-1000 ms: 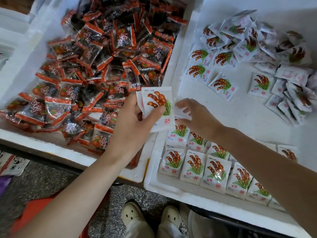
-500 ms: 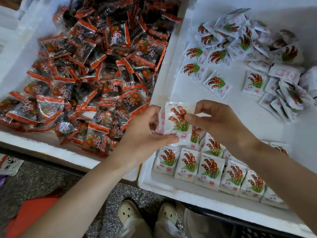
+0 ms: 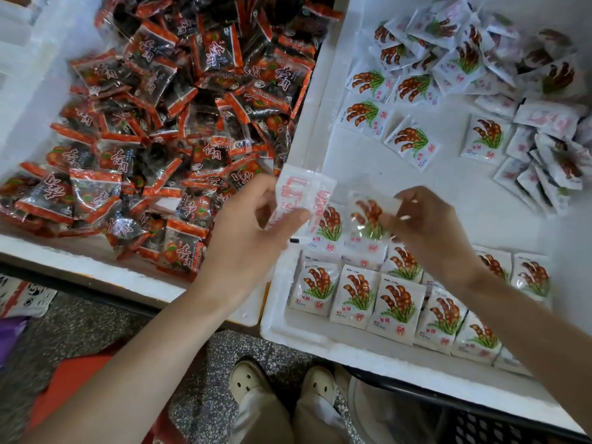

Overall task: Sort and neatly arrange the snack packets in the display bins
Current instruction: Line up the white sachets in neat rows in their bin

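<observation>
The right forearm point(image 3: 480, 302) crosses the neat rows point(image 3: 355, 296) of white packets along the near wall of the right bin point(image 3: 320, 344) and hides several of them. The loose heap point(image 3: 464, 59) at the far right runs off the frame. The left hand point(image 3: 253, 229) pinches a white packet point(image 3: 299, 190) between thumb and curled fingers, pink-printed back showing, over the bin's left wall. Whether the picture-side packet just under it is also held is unclear. The right hand point(image 3: 429, 232) grips a second packet point(image 3: 368, 216) by its right edge with bent fingers. That packet is blurred, face up, just above the far row, near the first but apart from it. The left bin point(image 3: 96, 270) holds jumbled red-and-black packets point(image 3: 179, 107), cut off at the far edge.
</observation>
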`<state>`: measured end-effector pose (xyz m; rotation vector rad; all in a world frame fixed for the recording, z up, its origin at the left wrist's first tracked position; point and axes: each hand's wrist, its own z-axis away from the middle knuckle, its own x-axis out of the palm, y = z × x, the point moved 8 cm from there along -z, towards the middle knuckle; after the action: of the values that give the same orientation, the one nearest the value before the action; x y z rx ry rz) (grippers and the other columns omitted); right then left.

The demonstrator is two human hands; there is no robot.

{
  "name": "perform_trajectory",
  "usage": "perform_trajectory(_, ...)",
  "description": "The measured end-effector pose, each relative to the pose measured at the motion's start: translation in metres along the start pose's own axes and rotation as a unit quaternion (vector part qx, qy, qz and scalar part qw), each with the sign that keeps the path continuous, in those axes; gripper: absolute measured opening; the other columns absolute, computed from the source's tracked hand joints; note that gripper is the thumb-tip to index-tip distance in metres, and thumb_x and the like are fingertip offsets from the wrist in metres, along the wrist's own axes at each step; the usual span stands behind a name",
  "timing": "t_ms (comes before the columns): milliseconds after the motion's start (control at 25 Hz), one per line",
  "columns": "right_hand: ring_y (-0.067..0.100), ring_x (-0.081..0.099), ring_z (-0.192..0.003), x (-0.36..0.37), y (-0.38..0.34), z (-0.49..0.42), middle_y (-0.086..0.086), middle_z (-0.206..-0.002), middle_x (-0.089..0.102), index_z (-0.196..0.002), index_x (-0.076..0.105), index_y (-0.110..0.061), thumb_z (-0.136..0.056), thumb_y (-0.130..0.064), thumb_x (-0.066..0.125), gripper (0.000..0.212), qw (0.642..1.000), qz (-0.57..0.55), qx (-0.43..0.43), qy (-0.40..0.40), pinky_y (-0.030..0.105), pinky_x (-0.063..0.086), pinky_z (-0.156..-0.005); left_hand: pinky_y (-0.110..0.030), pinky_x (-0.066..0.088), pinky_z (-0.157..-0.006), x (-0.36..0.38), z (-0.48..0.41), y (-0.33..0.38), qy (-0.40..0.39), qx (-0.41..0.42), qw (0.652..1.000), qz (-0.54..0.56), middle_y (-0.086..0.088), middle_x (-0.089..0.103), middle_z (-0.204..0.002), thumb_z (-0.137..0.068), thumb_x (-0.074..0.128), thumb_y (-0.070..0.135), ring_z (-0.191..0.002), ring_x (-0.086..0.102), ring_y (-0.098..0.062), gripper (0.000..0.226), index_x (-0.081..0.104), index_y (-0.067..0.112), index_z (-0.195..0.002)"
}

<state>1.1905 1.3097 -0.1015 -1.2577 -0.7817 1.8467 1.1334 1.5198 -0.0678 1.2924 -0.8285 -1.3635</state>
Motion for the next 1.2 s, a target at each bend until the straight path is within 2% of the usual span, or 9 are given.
perform_trajectory(80, 0.006, 0.064, -0.068, 0.028, 0.009, 0.012, -0.008, -0.087, 0.062, -0.097, 0.047, -0.024, -0.088, -0.011, 0.061, 0.021, 0.996, 0.047, -0.002, -0.077, 0.017, 0.051, -0.052, -0.031, 0.056, -0.072, -0.007, 0.001, 0.001, 0.027, 0.012, 1.000, -0.004, 0.004, 0.071, -0.090, -0.087, 0.065, 0.010, -0.085, 0.067, -0.010, 0.012, 0.061, 0.019, -0.093)
perform_trajectory(280, 0.009, 0.064, -0.071, 0.079, 0.020, 0.037, -0.011, -0.097, 0.051, -0.100, 0.039, -0.028, -0.091, -0.011, 0.057, 0.026, 0.972, 0.124, -0.061, -0.190, 0.023, 0.056, -0.057, -0.024, 0.055, -0.071, -0.009, 0.006, -0.001, 0.035, 0.013, 0.999, -0.002, 0.009, 0.071, -0.089, -0.089, 0.062, 0.005, -0.084, 0.066, -0.008, 0.018, 0.062, 0.023, -0.093)
perform_trajectory(440, 0.006, 0.062, -0.071, 0.087, 0.023, 0.039, -0.004, -0.100, 0.059, -0.104, 0.037, -0.029, -0.092, -0.019, 0.056, 0.025, 0.961, 0.196, -0.095, -0.170, 0.020, 0.054, -0.059, -0.020, 0.055, -0.060, -0.006, 0.009, -0.008, 0.022, 0.000, 1.000, 0.019, 0.007, 0.072, -0.090, -0.087, 0.063, 0.003, -0.085, 0.067, -0.012, 0.020, 0.063, 0.019, -0.099)
perform_trajectory(560, 0.000, 0.050, -0.090, 0.080, 0.017, 0.040, -0.015, -0.109, 0.049, -0.118, 0.041, -0.029, -0.090, -0.031, 0.058, 0.033, 0.938, 0.290, -0.140, -0.126, 0.017, 0.043, -0.078, -0.020, 0.055, -0.061, -0.001, 0.013, -0.007, 0.007, -0.002, 0.999, 0.041, 0.001, 0.072, -0.096, -0.087, 0.063, 0.002, -0.085, 0.068, -0.014, 0.024, 0.061, 0.018, -0.104)
perform_trajectory(680, -0.004, 0.049, -0.097, 0.063, -0.002, 0.044, -0.022, -0.109, 0.044, -0.119, 0.040, -0.033, -0.087, -0.024, 0.063, 0.040, 0.974, 0.139, -0.137, -0.112, 0.012, 0.042, -0.088, -0.019, 0.052, -0.062, 0.009, 0.018, -0.007, -0.027, 0.008, 0.999, 0.023, 0.003, 0.071, -0.099, -0.088, 0.062, 0.007, -0.087, 0.067, -0.012, 0.031, 0.061, 0.030, -0.108)
perform_trajectory(840, 0.002, 0.064, -0.077, 0.033, -0.020, 0.049, -0.008, -0.091, 0.065, -0.104, 0.051, -0.031, -0.086, -0.019, 0.064, 0.025, 0.983, -0.119, -0.060, -0.123, 0.015, 0.052, -0.066, -0.034, 0.055, -0.078, 0.030, 0.020, -0.010, -0.071, 0.006, 0.997, -0.028, 0.019, 0.069, -0.097, -0.089, 0.061, 0.019, -0.092, 0.064, -0.004, 0.036, 0.057, 0.041, -0.117)
perform_trajectory(960, 0.010, 0.067, -0.063, 0.010, -0.010, 0.042, 0.003, -0.077, 0.068, -0.093, 0.061, -0.017, -0.086, -0.018, 0.064, 0.008, 0.986, -0.154, -0.017, -0.065, 0.022, 0.056, -0.060, -0.022, 0.050, -0.088, 0.056, 0.026, -0.008, -0.092, 0.006, 0.995, -0.049, 0.018, 0.062, -0.111, -0.092, 0.058, 0.022, -0.097, 0.058, 0.005, 0.043, 0.046, 0.045, -0.127)
perform_trajectory(1080, 0.018, 0.070, -0.066, -0.004, 0.006, 0.036, 0.010, -0.081, 0.067, -0.098, 0.056, -0.010, -0.087, -0.013, 0.063, 0.014, 0.978, -0.203, 0.038, -0.021, 0.027, 0.058, -0.059, -0.008, 0.039, -0.094, 0.087, 0.034, 0.003, -0.120, 0.079, 0.981, -0.127, 0.014, 0.047, -0.120, -0.088, 0.065, 0.023, -0.108, 0.047, 0.009, 0.057, 0.040, 0.032, -0.139)
perform_trajectory(1200, 0.017, 0.068, -0.064, -0.012, 0.009, 0.036, 0.010, -0.080, 0.065, -0.104, 0.055, -0.011, -0.088, -0.016, 0.061, 0.018, 0.967, -0.236, 0.073, -0.059, 0.027, 0.059, -0.063, -0.009, 0.044, -0.087, 0.106, 0.035, 0.002, -0.139, 0.081, 0.979, -0.123, 0.017, 0.055, -0.116, -0.089, 0.064, 0.024, -0.105, 0.052, 0.010, 0.041, 0.043, 0.038, -0.121)
